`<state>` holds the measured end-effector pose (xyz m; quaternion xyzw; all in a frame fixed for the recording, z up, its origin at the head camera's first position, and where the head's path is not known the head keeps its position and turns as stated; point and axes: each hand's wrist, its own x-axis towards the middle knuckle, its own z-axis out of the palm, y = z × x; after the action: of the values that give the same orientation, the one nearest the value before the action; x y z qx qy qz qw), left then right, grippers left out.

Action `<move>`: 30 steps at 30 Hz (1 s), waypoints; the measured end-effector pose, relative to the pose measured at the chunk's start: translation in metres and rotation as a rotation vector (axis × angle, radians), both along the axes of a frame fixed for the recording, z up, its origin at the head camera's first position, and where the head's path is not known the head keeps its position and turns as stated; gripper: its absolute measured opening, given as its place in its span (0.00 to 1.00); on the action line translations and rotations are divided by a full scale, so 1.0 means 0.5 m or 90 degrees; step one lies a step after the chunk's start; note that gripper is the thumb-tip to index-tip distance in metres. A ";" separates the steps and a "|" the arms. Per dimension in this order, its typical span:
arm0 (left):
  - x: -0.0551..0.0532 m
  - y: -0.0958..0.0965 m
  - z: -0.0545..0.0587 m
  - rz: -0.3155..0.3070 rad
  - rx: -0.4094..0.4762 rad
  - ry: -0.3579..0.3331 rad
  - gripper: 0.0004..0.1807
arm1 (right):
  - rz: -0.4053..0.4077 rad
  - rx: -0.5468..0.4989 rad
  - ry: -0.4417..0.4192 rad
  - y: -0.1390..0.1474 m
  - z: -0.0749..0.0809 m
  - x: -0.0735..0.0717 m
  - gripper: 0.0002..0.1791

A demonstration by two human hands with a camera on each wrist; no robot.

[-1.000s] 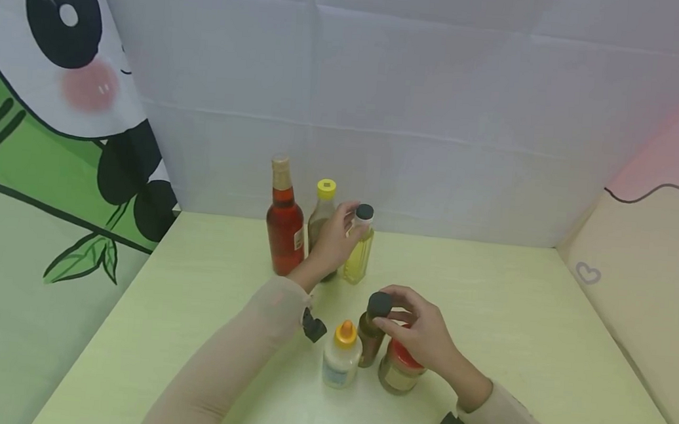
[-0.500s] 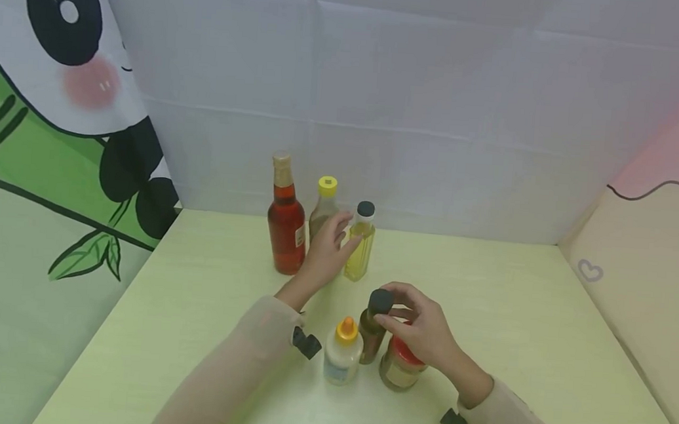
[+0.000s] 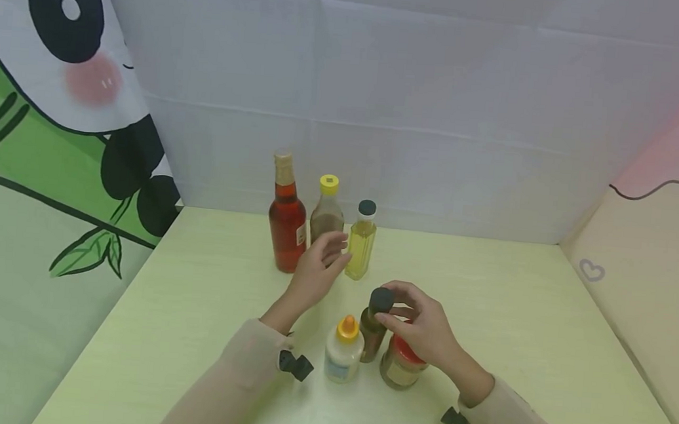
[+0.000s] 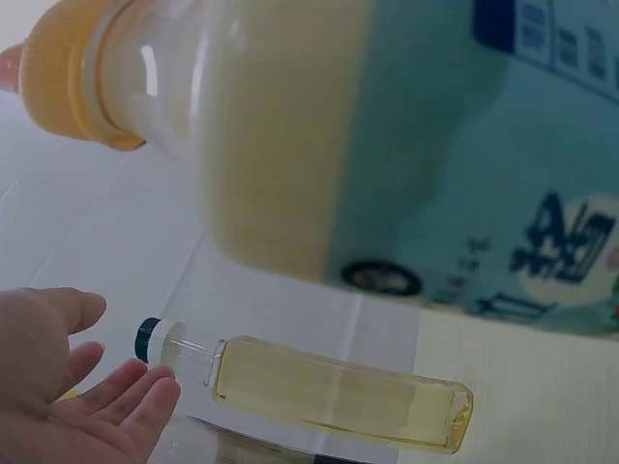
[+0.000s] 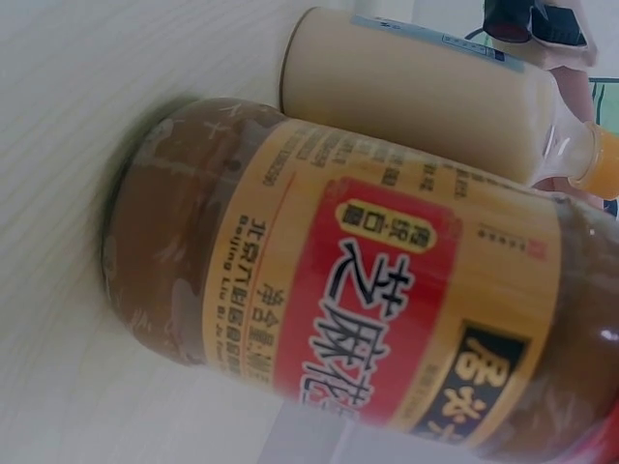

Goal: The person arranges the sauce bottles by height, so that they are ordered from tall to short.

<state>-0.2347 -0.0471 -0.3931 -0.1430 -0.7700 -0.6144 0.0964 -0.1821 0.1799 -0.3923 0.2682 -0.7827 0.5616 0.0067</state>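
My left hand is empty, its fingers loosely bent, just left of an upright bottle of yellow oil with a dark green cap. The left wrist view shows this hand apart from the oil bottle. Nearer to me, my right hand pinches the black cap of a small brown bottle. Under that hand stands a red-lidded jar of brown sesame paste. Left of the small bottle is a squeeze bottle with an orange nozzle cap. The right hand's fingers are outside the right wrist view.
Behind the left hand stand a tall red bottle and a yellow-capped bottle, partly covered by the hand. A white cloth wall closes the back of the pale table. Printed panels line the sides.
My left hand has let go of the oil bottle's neck and drawn back toward me and to the left. The right hand keeps its hold on the black cap.
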 end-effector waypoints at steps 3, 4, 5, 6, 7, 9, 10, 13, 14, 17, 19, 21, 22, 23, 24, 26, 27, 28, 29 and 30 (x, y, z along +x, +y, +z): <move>0.010 -0.004 -0.001 0.003 0.009 0.004 0.20 | -0.003 0.002 -0.003 -0.001 0.001 0.001 0.24; 0.013 -0.005 -0.001 0.003 0.011 0.006 0.19 | -0.003 0.001 -0.003 -0.001 0.001 0.001 0.24; 0.015 -0.006 -0.002 0.004 0.013 0.010 0.18 | -0.004 0.000 -0.002 -0.001 0.001 0.001 0.24; 0.018 -0.007 -0.002 0.003 0.015 0.011 0.18 | -0.005 -0.002 -0.002 -0.001 0.001 0.001 0.24; 0.022 -0.008 -0.001 0.001 0.017 0.012 0.18 | -0.006 -0.004 -0.002 -0.001 0.001 0.002 0.24; 0.029 -0.010 -0.001 -0.003 0.018 0.012 0.17 | -0.006 -0.010 -0.002 -0.001 0.002 0.003 0.24; 0.033 -0.011 -0.002 -0.005 0.015 0.010 0.16 | -0.007 -0.012 -0.001 -0.001 0.002 0.003 0.24; 0.044 -0.016 -0.005 -0.015 -0.005 -0.008 0.15 | -0.008 -0.012 0.000 -0.001 0.002 0.004 0.24; 0.047 -0.018 -0.006 -0.019 -0.014 -0.015 0.15 | -0.008 -0.011 0.002 -0.001 0.002 0.004 0.24; 0.057 -0.023 -0.012 -0.039 -0.024 -0.025 0.13 | -0.007 -0.010 0.003 -0.001 0.003 0.004 0.23; 0.063 -0.025 -0.015 -0.055 -0.018 -0.026 0.13 | -0.006 -0.010 0.004 -0.001 0.003 0.005 0.23; 0.069 -0.027 -0.017 -0.069 -0.005 -0.025 0.13 | -0.006 -0.010 0.004 -0.001 0.003 0.004 0.23; 0.072 -0.028 -0.018 -0.075 -0.001 -0.025 0.12 | -0.006 -0.010 0.005 -0.001 0.002 0.004 0.23; 0.074 -0.029 -0.018 -0.081 0.003 -0.028 0.12 | -0.006 -0.009 0.005 0.000 0.002 0.004 0.23; 0.077 -0.029 -0.019 -0.087 0.009 -0.029 0.12 | -0.007 -0.009 0.006 0.000 0.002 0.004 0.23; 0.082 -0.031 -0.020 -0.099 0.020 -0.032 0.12 | -0.007 -0.011 0.008 0.000 0.001 0.004 0.23; 0.085 -0.032 -0.021 -0.103 0.025 -0.033 0.12 | -0.007 -0.013 0.008 0.000 0.001 0.004 0.23; 0.088 -0.034 -0.021 -0.107 0.029 -0.033 0.12 | -0.006 -0.015 0.007 -0.001 0.001 0.004 0.23; 0.091 -0.035 -0.022 -0.109 0.033 -0.032 0.11 | -0.006 -0.016 0.007 -0.001 0.001 0.004 0.23; 0.094 -0.036 -0.022 -0.112 0.035 -0.031 0.11 | -0.006 -0.017 0.006 -0.001 0.001 0.004 0.23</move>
<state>-0.1874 -0.0652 -0.4040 -0.1919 -0.7392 -0.6449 0.0274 -0.1801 0.1793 -0.3916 0.2668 -0.7766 0.5705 0.0166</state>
